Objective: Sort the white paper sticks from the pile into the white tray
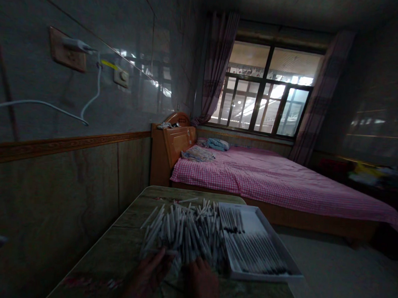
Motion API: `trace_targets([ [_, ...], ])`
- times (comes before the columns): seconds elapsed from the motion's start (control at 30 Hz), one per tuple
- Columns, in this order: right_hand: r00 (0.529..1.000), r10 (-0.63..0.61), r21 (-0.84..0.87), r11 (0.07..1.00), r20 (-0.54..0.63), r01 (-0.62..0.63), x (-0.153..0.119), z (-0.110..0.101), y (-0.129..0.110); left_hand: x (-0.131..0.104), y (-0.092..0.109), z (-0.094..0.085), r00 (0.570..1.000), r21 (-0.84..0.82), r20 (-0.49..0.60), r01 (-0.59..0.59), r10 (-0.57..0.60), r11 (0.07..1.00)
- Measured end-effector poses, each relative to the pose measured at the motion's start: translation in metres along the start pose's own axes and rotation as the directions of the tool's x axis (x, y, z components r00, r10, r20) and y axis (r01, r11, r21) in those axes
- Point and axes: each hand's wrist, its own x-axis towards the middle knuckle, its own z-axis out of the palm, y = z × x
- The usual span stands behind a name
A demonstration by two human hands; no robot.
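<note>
A loose heap of slim white pens (183, 229), some with dark parts, lies on the small table. My left hand (151, 269) is at the near left edge of the heap, thumb and fingers closed on one pen (167, 252) that lies crosswise. My right hand (202, 282) is at the heap's near edge, its fingers curled down among the pens; what they grip is hidden. Just right of the heap stands a shallow white box (268, 227). Inside it, pens lie side by side in two groups, dark ends toward me in the larger one.
The table (105, 251) has a patterned top and stands near a tiled wall (92, 178). A charger (77, 46) with a white cable is plugged into the wall socket. Beyond the table is a bed (261, 175) with a pink checked sheet, below a curtained window.
</note>
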Motion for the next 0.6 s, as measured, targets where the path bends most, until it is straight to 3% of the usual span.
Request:
trace_targets([
  [0.13, 0.997, 0.054, 0.287, 0.957, -0.056, -0.036, -0.005, 0.004, 0.006, -0.011, 0.003, 0.009, 1.000, 0.021, -0.011, 0.002, -0.002, 1.000],
  [0.3, 0.990, 0.098, 0.707, 0.707, -0.102, 0.003, -0.009, 0.005, 0.011, -0.016, 0.001, 0.013, 1.000, 0.073, -0.014, -0.001, 0.002, 0.997],
  [0.47, 0.970, 0.229, 0.859, 0.509, -0.080, -0.050, -0.003, 0.005, 0.006, -0.012, -0.004, 0.009, 1.000, 0.112, 0.029, -0.009, 0.006, 0.994],
  [0.6, 0.957, 0.281, 0.896, 0.439, -0.071, -0.062, -0.002, -0.001, 0.000, -0.002, -0.012, 0.000, 0.998, 0.148, 0.056, -0.008, 0.000, 0.989],
])
